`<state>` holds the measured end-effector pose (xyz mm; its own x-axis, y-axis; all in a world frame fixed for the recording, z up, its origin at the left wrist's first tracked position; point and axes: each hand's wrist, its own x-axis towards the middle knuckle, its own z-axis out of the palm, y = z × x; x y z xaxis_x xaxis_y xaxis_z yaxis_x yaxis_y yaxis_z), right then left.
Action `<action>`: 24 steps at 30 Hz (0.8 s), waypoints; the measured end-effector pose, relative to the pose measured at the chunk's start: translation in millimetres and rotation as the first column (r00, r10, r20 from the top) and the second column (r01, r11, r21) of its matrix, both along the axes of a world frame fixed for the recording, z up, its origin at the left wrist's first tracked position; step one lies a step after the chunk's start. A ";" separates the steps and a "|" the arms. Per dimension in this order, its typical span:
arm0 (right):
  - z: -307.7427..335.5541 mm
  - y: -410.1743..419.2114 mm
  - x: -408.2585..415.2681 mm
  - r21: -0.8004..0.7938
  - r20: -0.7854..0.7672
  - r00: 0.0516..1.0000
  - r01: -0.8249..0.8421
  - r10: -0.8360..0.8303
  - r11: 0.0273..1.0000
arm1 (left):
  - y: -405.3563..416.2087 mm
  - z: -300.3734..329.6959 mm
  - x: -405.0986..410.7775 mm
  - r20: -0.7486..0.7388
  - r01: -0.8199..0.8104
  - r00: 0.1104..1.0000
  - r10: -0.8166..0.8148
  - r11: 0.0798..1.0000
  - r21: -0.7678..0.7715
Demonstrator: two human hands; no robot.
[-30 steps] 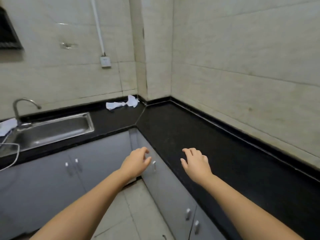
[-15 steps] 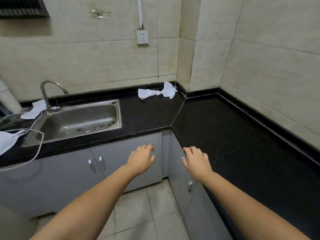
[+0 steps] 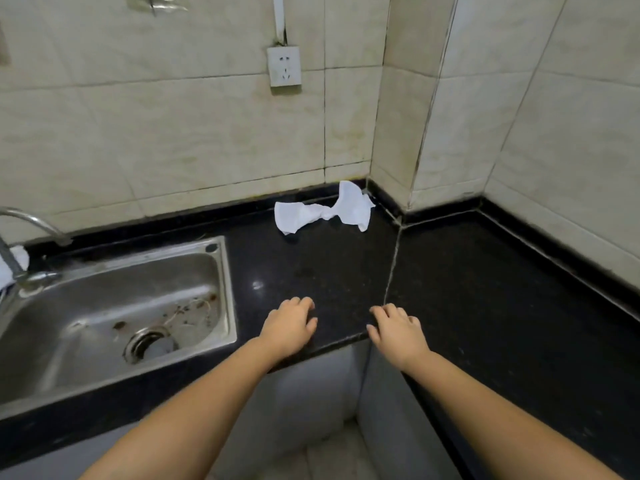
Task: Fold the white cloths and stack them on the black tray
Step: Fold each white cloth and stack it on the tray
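White cloth (image 3: pixel 322 213) lies crumpled well beyond both hands; left (image 3: pixel 289 329) and right (image 3: pixel 398 332) relaxed, empty.

Head view, down onto counter (image 3: pixel 485 306)

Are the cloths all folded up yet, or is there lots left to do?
Nothing looks done yet. The white cloth lies twisted and unfolded at the back of the counter. Both the left hand and the right hand are empty above the counter's front edge. Picking up, folding and stacking are all left, and no black tray is in view.
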<state>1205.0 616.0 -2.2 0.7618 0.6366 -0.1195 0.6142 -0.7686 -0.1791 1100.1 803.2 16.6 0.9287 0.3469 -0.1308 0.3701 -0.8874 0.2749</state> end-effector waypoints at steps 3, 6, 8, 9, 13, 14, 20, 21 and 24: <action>1.7 34.5 43.5 -0.004 -0.021 0.997 0.079 -0.079 0.997 | 43.6 -3.0 53.8 -0.035 0.075 0.997 -0.075 0.997 0.010; -0.5 55.4 82.7 0.002 -0.064 0.985 0.162 -0.161 0.987 | 71.0 -9.0 105.3 -0.059 0.120 0.991 -0.120 0.993 -0.014; -5.5 67.0 110.0 -0.005 -0.103 0.976 0.194 -0.193 0.981 | 82.2 -14.7 137.6 -0.088 0.159 0.983 -0.161 0.987 -0.038; -7.6 73.7 124.4 -0.005 -0.117 0.972 0.206 -0.205 0.978 | 87.7 -17.5 153.7 -0.093 0.170 0.980 -0.174 0.984 -0.048; -21.2 105.3 188.5 0.037 -0.154 0.962 0.232 -0.224 0.972 | 112.3 -30.5 220.1 -0.094 0.187 0.977 -0.192 0.981 -0.059; -24.8 114.8 205.4 0.050 -0.160 0.963 0.228 -0.217 0.972 | 118.9 -34.3 236.9 -0.100 0.174 0.978 -0.180 0.982 -0.066; -47.9 165.6 304.2 0.208 -0.186 0.944 0.307 -0.271 0.928 | 149.5 -59.6 341.8 -0.048 0.143 0.989 -0.138 0.981 0.131; -50.9 173.1 316.9 0.234 -0.177 0.941 0.323 -0.287 0.917 | 151.8 -63.5 356.3 -0.032 0.153 0.988 -0.149 0.970 0.189; -61.9 196.3 342.5 0.203 -0.173 0.945 0.309 -0.276 0.929 | 156.7 -78.0 391.1 -0.092 0.231 0.973 -0.212 0.925 0.301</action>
<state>1547.5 812.4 -64.1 0.9043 0.4102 -0.1180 0.3243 -0.8399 -0.4352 1491.2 960.0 -61.4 0.9807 0.1648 -0.1056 0.1613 -0.9861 -0.0404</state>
